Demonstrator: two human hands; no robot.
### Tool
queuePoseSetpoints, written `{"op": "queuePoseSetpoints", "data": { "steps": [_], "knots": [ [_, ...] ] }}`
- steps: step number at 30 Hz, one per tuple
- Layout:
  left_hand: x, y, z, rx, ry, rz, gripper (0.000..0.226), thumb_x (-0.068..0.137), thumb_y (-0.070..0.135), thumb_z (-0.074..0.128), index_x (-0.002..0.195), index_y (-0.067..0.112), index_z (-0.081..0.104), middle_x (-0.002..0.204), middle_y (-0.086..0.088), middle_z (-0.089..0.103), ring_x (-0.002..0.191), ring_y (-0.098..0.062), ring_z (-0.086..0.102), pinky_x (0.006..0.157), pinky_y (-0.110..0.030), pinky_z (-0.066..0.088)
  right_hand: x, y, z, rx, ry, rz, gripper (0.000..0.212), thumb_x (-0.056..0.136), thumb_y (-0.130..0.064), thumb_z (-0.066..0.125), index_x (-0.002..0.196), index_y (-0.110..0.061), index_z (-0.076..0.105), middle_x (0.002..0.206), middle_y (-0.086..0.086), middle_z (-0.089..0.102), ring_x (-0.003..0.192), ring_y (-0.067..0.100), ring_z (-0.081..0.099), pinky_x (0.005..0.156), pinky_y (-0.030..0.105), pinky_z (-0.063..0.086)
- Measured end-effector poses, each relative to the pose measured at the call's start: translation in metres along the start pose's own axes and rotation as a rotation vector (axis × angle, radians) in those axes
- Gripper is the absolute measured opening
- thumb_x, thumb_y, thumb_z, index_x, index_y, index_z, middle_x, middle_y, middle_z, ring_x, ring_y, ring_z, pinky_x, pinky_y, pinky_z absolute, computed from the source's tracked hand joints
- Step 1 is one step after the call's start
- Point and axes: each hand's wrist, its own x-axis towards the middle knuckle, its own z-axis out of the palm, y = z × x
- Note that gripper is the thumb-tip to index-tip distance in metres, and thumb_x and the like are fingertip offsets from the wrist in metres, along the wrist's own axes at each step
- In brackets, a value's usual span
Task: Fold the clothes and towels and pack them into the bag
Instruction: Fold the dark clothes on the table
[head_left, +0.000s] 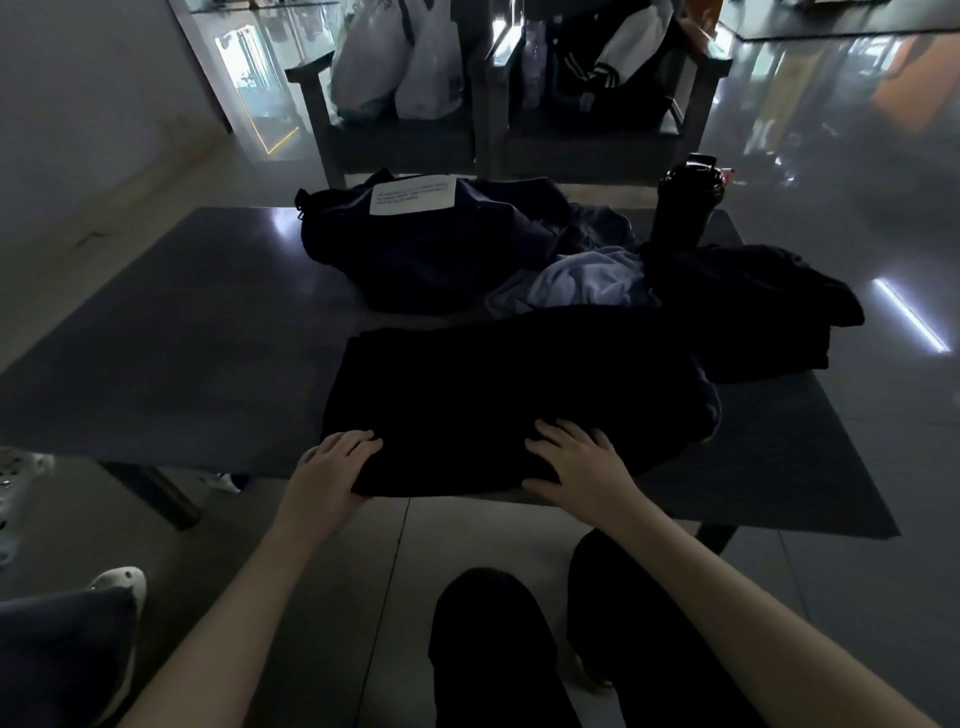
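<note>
At the surface (182, 332) edge, your left hand (332, 462) seems to pinch the black garment (509, 395); your right hand (576, 462) presses flat, grip wide.

Matt black cloth of the folded garment (493, 395), light-absorbing, with soft creases. Counter (156, 338): smooth, dark, semi-gloss top carrying faint streaks of reflected light. Bag (415, 249): dark woven fabric, dull and limp, bearing a white matt paper label (413, 195). Pale blue cloth (587, 280): thin, crumpled, slightly lustrous. Second black garment (753, 301): matt fabric. Bottle (683, 208): dark, with glossy highlights; material uncertain. Floor (831, 156): polished tiles, mirror-like. Carrier bags (400, 57): thin, translucent white plastic, wrinkled.
</note>
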Motion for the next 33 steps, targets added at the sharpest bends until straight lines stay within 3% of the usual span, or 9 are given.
{"op": "queuePoseSetpoints", "data": {
  "steps": [3, 9, 14, 18, 22, 26, 29, 31, 33],
  "knots": [
    [0.002, 0.001, -0.006, -0.063, 0.018, 0.006, 0.037, 0.066, 0.010, 0.082, 0.102, 0.011, 0.071, 0.107, -0.001, 0.066, 0.098, -0.028, 0.062, 0.071, -0.041, 0.053, -0.006, -0.001, 0.002, -0.008, 0.029, -0.007, 0.054, 0.096, -0.048, 0.043, 0.145, -0.027, 0.034, 0.157, -0.007, 0.019, 0.146, 0.016, 0.011, 0.117, 0.041, 0.013],
    [0.025, -0.004, -0.043, -0.334, -0.166, -0.168, 0.027, 0.085, -0.004, 0.059, 0.104, 0.010, 0.071, 0.104, -0.005, 0.065, 0.094, -0.018, 0.059, 0.080, -0.028, 0.044, -0.002, 0.001, -0.003, 0.087, 0.085, 0.020, 0.039, 0.098, -0.040, 0.043, 0.130, -0.021, 0.056, 0.144, -0.005, 0.042, 0.135, 0.018, 0.033, 0.108, 0.035, 0.028],
    [0.066, -0.001, -0.072, -0.630, -0.082, -0.456, 0.010, 0.084, 0.008, 0.069, 0.090, 0.016, 0.066, 0.096, -0.004, 0.063, 0.088, -0.018, 0.059, 0.079, -0.027, 0.044, 0.027, 0.008, -0.029, 0.526, 0.014, 0.235, 0.035, 0.095, -0.039, 0.050, 0.110, -0.014, 0.069, 0.109, 0.004, 0.067, 0.100, 0.021, 0.061, 0.090, 0.038, 0.050],
    [0.080, -0.006, -0.057, -0.812, -0.094, -0.676, 0.034, 0.083, 0.023, 0.073, 0.112, 0.008, 0.061, 0.104, -0.008, 0.065, 0.091, -0.020, 0.062, 0.080, -0.028, 0.047, 0.040, 0.012, -0.036, 0.499, 0.005, 0.367, 0.042, 0.093, -0.048, 0.048, 0.101, -0.013, 0.070, 0.097, 0.004, 0.069, 0.089, 0.023, 0.063, 0.084, 0.037, 0.052],
    [0.071, -0.013, -0.041, -0.935, -0.087, -0.854, 0.068, 0.082, 0.036, 0.072, 0.134, -0.001, 0.048, 0.126, -0.016, 0.059, 0.109, -0.027, 0.059, 0.095, -0.035, 0.048, 0.043, 0.010, -0.034, 0.407, -0.008, 0.408, 0.048, 0.094, -0.054, 0.042, 0.091, -0.014, 0.069, 0.087, 0.001, 0.066, 0.088, 0.024, 0.062, 0.091, 0.041, 0.048],
    [0.059, 0.000, -0.040, -0.953, -0.162, -0.668, 0.097, 0.074, 0.026, 0.081, 0.148, 0.009, 0.020, 0.138, -0.002, 0.039, 0.123, -0.018, 0.043, 0.103, -0.031, 0.036, 0.044, 0.005, -0.033, 0.365, 0.015, 0.417, 0.047, 0.095, -0.052, 0.041, 0.081, -0.015, 0.066, 0.078, -0.001, 0.060, 0.087, 0.024, 0.061, 0.093, 0.041, 0.043],
    [0.046, 0.017, -0.036, -0.342, -0.195, -0.489, 0.112, 0.068, 0.041, 0.082, 0.151, 0.027, 0.007, 0.153, -0.007, 0.011, 0.142, -0.028, 0.016, 0.113, -0.045, 0.020, 0.040, -0.001, -0.032, 0.294, 0.079, 0.420, 0.043, 0.096, -0.047, 0.041, 0.091, -0.013, 0.068, 0.078, 0.000, 0.057, 0.089, 0.026, 0.061, 0.097, 0.042, 0.037],
    [0.035, 0.025, -0.024, -0.059, -0.085, -0.306, 0.106, 0.064, 0.052, 0.079, 0.149, 0.027, 0.020, 0.152, -0.007, 0.014, 0.142, -0.029, 0.013, 0.113, -0.050, 0.015, 0.035, -0.011, -0.028, 0.217, 0.181, 0.385, 0.039, 0.097, -0.045, 0.041, 0.100, -0.015, 0.066, 0.081, 0.000, 0.061, 0.090, 0.024, 0.061, 0.096, 0.042, 0.034],
    [0.033, 0.037, -0.012, -0.012, 0.051, -0.136, 0.088, 0.061, 0.051, 0.081, 0.136, 0.019, 0.047, 0.137, -0.007, 0.040, 0.132, -0.029, 0.034, 0.109, -0.049, 0.024, 0.030, -0.022, -0.023, 0.202, 0.301, 0.315, 0.039, 0.095, -0.049, 0.043, 0.107, -0.017, 0.063, 0.089, 0.000, 0.067, 0.093, 0.022, 0.061, 0.091, 0.038, 0.034]
  ]
}}
